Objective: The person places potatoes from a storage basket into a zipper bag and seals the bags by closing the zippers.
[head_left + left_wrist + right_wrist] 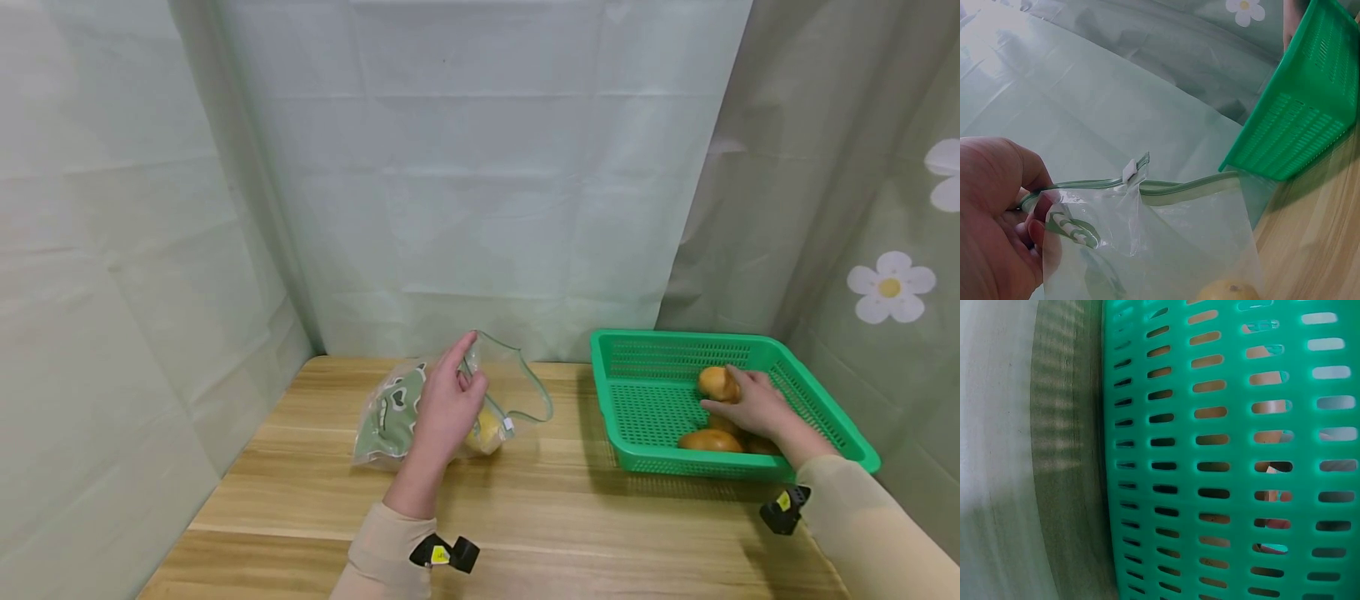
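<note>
My left hand [450, 404] pinches the rim of a clear zip bag [1172, 231] with a green cartoon print and a white slider [1130, 170]. The bag's mouth gapes toward the right. Inside the bag lies a yellow rounded item [1229, 291], partly visible. Over the green basket [652, 458], my right hand [757, 407] has thumb and fingers about a round golden-brown item [716, 383]; its exact kind is unclear. Below that hand, a glossy brown oval item [708, 440] and others like it lie in the basket, partly covered by the hand and wrist.
Basket and bag stand on a wooden table [540, 508], the basket at the right near the back. Pale curtains [480, 183] hang behind and on both sides. The basket's slotted wall [1235, 450] fills most of the right wrist view and mostly hides the right hand there.
</note>
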The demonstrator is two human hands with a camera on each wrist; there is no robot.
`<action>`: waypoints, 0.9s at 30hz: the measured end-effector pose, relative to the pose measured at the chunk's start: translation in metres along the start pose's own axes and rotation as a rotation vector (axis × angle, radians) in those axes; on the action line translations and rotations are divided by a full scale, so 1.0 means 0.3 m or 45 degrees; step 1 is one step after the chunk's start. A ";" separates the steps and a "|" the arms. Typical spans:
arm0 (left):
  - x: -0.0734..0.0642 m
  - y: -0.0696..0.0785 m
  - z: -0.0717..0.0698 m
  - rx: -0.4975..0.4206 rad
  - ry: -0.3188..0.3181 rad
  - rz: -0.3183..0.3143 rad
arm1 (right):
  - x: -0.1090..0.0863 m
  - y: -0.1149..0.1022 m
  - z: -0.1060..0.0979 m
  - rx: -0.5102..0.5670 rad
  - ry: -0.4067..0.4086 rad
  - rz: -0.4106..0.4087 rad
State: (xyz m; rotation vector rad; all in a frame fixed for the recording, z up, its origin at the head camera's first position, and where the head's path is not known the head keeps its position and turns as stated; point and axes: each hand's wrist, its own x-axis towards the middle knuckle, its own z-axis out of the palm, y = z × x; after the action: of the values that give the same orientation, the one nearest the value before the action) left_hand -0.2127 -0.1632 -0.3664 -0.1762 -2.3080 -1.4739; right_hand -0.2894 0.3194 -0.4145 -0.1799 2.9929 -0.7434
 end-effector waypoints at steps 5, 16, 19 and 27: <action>0.000 0.002 0.001 0.008 0.004 -0.005 | 0.000 -0.010 -0.001 -0.011 0.003 -0.014; -0.002 0.008 -0.001 0.011 0.001 -0.018 | 0.007 -0.026 -0.004 -0.012 -0.006 -0.103; -0.002 0.006 -0.001 0.008 0.003 -0.012 | 0.015 -0.028 -0.001 0.010 -0.010 -0.103; -0.002 0.006 0.000 -0.003 0.000 -0.009 | 0.032 -0.031 0.006 0.011 -0.021 -0.074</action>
State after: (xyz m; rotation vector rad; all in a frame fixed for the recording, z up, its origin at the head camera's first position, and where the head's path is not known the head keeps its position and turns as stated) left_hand -0.2117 -0.1623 -0.3651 -0.1695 -2.3091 -1.4804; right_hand -0.2978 0.3092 -0.4119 -0.2726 2.9805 -0.7560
